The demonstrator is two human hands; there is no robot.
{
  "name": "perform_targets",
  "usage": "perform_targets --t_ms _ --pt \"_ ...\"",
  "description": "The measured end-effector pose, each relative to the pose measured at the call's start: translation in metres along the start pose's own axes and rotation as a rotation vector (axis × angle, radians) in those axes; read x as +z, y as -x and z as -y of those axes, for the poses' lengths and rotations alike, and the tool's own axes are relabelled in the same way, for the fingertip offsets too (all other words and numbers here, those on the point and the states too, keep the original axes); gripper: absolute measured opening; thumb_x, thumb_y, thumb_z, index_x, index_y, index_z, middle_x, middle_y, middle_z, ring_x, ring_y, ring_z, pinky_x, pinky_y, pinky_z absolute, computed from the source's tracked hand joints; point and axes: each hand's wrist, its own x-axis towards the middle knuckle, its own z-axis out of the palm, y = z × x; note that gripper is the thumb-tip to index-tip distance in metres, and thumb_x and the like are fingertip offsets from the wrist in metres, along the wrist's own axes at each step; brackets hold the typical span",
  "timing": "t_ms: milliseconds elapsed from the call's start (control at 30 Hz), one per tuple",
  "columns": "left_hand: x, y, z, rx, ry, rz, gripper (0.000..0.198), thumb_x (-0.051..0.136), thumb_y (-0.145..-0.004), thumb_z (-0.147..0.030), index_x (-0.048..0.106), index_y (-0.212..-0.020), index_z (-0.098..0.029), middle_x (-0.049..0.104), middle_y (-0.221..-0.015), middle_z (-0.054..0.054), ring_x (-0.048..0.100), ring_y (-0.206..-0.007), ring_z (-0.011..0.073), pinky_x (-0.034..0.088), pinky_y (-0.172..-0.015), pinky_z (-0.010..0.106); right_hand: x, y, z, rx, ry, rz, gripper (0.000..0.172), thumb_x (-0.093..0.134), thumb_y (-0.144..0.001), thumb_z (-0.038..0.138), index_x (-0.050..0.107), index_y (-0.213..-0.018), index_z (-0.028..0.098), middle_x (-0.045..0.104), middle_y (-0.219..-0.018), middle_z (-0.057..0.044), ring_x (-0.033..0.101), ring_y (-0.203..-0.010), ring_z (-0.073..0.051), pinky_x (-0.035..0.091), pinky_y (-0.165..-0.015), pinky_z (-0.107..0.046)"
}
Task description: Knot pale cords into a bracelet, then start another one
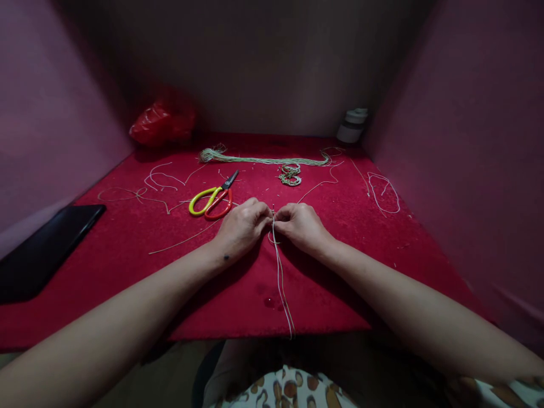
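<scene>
Pale cords (279, 272) hang from between my two hands and run down to the front edge of the red cloth. My left hand (246, 225) is closed, its thumb and fingers pinching the cords near their upper end. Close beside it, my right hand (301, 226) pinches the same cords from the other side. A small loop of cord shows just below the fingertips. Scissors (215, 198) with one yellow and one red handle lie left of my left hand, blades pointing away. Beyond my hands rest small braided green-and-white rings (290, 175).
A bundle of pale green cords (263, 161) stretches across the back. Loose thread (385, 192) lies at right, more at left. A red plastic bag (164, 122), a white container (352, 126) and a black flat object (46, 249) sit around the red-covered table (361, 272).
</scene>
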Motion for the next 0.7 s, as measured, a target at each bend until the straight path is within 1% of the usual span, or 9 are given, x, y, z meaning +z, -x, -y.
perform_targets --t_ms 133,267,333,400,467,533,600,667,700 --pt "-0.001 -0.001 0.000 -0.009 0.028 0.006 0.006 0.056 -0.082 -0.019 0.061 -0.081 -0.015 0.060 -0.077 0.002 0.055 -0.072 0.0138 0.041 -0.067 0.025 0.000 0.000 -0.001 -0.012 -0.016 0.002 0.016 0.058 -0.075 0.028 0.070 -0.071 0.019 0.066 -0.068 -0.003 0.056 -0.063 -0.013 0.038 -0.059 -0.022" --pt "-0.006 0.000 -0.002 -0.004 0.003 -0.089 0.008 0.055 -0.081 -0.018 0.061 -0.085 -0.014 0.062 -0.083 0.004 0.055 -0.075 0.0142 0.041 -0.069 0.026 0.000 -0.001 -0.005 -0.058 -0.062 -0.018 0.013 0.056 -0.074 0.020 0.069 -0.072 0.018 0.066 -0.068 -0.002 0.055 -0.062 -0.012 0.037 -0.058 -0.021" --pt "-0.011 0.002 -0.005 0.014 0.010 -0.107 0.010 0.054 -0.082 -0.020 0.062 -0.085 -0.014 0.063 -0.082 0.004 0.056 -0.074 0.0135 0.041 -0.069 0.025 -0.001 -0.002 -0.008 -0.064 -0.107 -0.021 0.013 0.056 -0.073 0.019 0.068 -0.071 0.016 0.065 -0.066 -0.002 0.054 -0.061 -0.011 0.037 -0.057 -0.021" --pt "-0.017 0.006 -0.010 -0.004 0.037 -0.051 0.015 0.053 -0.084 -0.025 0.063 -0.081 -0.015 0.064 -0.074 0.002 0.056 -0.067 0.0117 0.040 -0.065 0.023 -0.002 -0.004 -0.011 -0.057 -0.150 -0.019 0.012 0.057 -0.073 0.019 0.068 -0.070 0.015 0.064 -0.064 -0.002 0.054 -0.060 -0.011 0.036 -0.057 -0.021" --pt "-0.021 0.009 -0.016 -0.045 0.030 0.064 0.022 0.052 -0.085 -0.031 0.063 -0.075 -0.015 0.062 -0.064 0.000 0.052 -0.057 0.0101 0.037 -0.057 0.022 -0.003 -0.005 -0.012 -0.043 -0.183 -0.015 0.011 0.057 -0.073 0.018 0.067 -0.070 0.014 0.064 -0.064 -0.002 0.054 -0.060 -0.011 0.037 -0.057 -0.021" --pt "-0.024 0.013 -0.022 -0.083 -0.026 0.192 0.030 0.051 -0.084 -0.041 0.062 -0.071 -0.016 0.060 -0.059 0.000 0.049 -0.052 0.0103 0.034 -0.052 0.022 -0.004 -0.006 -0.012 -0.026 -0.200 -0.014 0.010 0.058 -0.072 0.016 0.067 -0.070 0.014 0.065 -0.065 -0.002 0.054 -0.061 -0.010 0.037 -0.058 -0.020" --pt "-0.022 0.016 -0.029 -0.119 -0.117 0.296 0.038 0.050 -0.082 -0.052 0.062 -0.073 -0.017 0.061 -0.060 0.001 0.052 -0.053 0.0127 0.034 -0.052 0.023 -0.004 -0.007 -0.012 -0.014 -0.204 -0.015 0.010 0.057 -0.072 0.015 0.067 -0.070 0.014 0.064 -0.065 -0.002 0.054 -0.061 -0.010 0.037 -0.058 -0.020" --pt "-0.019 0.018 -0.034 -0.151 -0.242 0.339 0.043 0.049 -0.079 -0.059 0.062 -0.079 -0.017 0.064 -0.066 0.004 0.058 -0.059 0.0178 0.035 -0.053 0.025 -0.005 -0.007 -0.011 -0.012 -0.204 -0.012 0.010 0.057 -0.072 0.015 0.067 -0.070 0.014 0.064 -0.064 -0.001 0.053 -0.060 -0.010 0.037 -0.058 -0.020" --pt "-0.017 0.019 -0.037 -0.157 -0.307 0.342 0.043 0.048 -0.079 -0.059 0.061 -0.082 -0.017 0.065 -0.069 0.006 0.060 -0.063 0.0208 0.036 -0.054 0.026 -0.005 -0.007 -0.011 -0.014 -0.203 -0.012 0.010 0.057 -0.072 0.014 0.067 -0.070 0.014 0.063 -0.063 -0.001 0.053 -0.060 -0.010 0.037 -0.058 -0.020"
